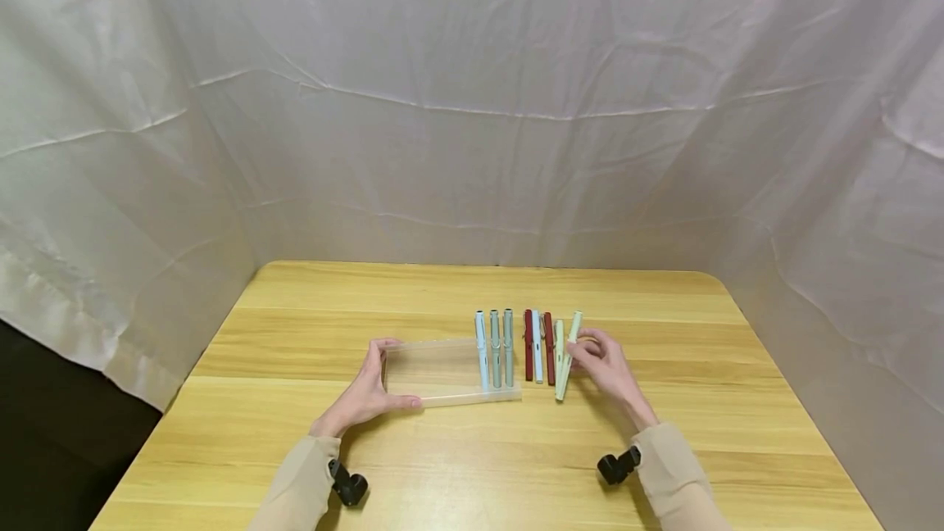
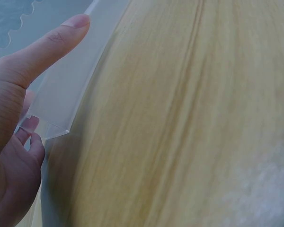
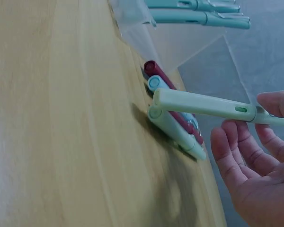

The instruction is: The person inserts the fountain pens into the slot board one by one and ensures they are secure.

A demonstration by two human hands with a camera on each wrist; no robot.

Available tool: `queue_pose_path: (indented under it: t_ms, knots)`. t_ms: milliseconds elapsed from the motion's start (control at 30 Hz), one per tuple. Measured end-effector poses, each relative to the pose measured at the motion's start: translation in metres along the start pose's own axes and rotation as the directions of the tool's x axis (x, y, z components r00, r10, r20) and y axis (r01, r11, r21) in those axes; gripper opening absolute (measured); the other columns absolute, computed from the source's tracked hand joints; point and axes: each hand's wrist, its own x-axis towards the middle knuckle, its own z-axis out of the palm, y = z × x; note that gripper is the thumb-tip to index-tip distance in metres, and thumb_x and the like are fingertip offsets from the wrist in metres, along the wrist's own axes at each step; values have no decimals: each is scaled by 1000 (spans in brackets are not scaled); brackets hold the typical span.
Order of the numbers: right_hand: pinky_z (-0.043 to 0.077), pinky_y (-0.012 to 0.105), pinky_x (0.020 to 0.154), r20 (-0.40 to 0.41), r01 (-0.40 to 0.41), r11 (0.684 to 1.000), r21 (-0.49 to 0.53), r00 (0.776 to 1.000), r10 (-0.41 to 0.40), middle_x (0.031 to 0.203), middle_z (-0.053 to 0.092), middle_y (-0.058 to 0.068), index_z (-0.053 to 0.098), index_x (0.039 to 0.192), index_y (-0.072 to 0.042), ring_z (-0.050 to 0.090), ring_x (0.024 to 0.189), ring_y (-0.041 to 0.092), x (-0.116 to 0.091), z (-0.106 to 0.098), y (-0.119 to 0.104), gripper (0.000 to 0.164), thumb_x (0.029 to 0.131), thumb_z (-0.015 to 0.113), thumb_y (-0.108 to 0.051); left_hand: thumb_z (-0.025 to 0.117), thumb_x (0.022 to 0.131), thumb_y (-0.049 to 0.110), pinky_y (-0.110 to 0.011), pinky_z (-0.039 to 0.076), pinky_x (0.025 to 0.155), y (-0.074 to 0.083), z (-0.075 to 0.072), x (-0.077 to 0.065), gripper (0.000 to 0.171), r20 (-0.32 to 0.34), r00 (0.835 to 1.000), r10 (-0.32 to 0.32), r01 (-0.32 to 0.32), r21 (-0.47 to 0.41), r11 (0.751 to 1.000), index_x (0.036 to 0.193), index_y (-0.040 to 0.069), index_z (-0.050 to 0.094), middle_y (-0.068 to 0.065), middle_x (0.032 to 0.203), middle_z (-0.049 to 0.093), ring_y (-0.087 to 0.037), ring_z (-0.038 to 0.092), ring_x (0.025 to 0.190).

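My right grip [image 1: 606, 363] pinches a pale-green pen [image 3: 203, 104] right of the clear pen tray [image 1: 465, 399] — long axis aslant to its three pens [image 1: 496, 351] — while my left grip [image 1: 369, 388] holds the tray's left end.

Looks like a curtained-off studio booth: hung with creased pale cloth [image 1: 472, 162] beyond and beside the left hand [image 1: 366, 392] and right hand [image 1: 608, 369], fitted with a wood-grain worktop [image 1: 472, 457] beneath both.

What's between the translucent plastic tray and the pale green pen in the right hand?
Head view, left to right: a dark red pen, a light blue pen, another dark red pen, another pale green pen, partly overlapped.
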Motion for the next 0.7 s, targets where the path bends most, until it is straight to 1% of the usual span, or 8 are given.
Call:
queue_pose_path:
  t_ms: [100,267,500,700]
  knots:
    - [63,39,88,5,16,1000,10,1000,-16,109,67,32,47,132,10,70,83,11,-1,2,-4,41,101,59,-13,94,69,25,-63,9,127,0,0,0,104,2,1000,-4,4,-1,1000,143,3,24,-26,153,26,-49,11,153]
    - [63,40,89,4,33,999,34,999,-33,109,66,31,47,133,9,69,83,11,-1,7,-11,41,100,60,-11,94,69,25,-62,9,127,0,1,0,104,2,1000,-10,10,-2,1000,143,3,24,-26,153,25,-49,11,154]
    - [63,40,90,-8,63,996,61,998,-63,108,68,29,48,134,8,72,83,16,-1,16,-18,40,100,60,-10,93,70,25,-62,8,127,0,1,-1,104,5,1000,-12,12,-4,1000,143,3,23,-26,154,24,-49,9,154]
    - [63,44,88,-19,109,989,97,994,-108,107,67,32,44,139,5,72,81,16,1,24,-25,46,99,61,-8,94,69,25,-62,9,127,1,1,-1,104,-3,1000,-2,2,-1,1000,143,3,24,-26,152,26,-48,12,153]
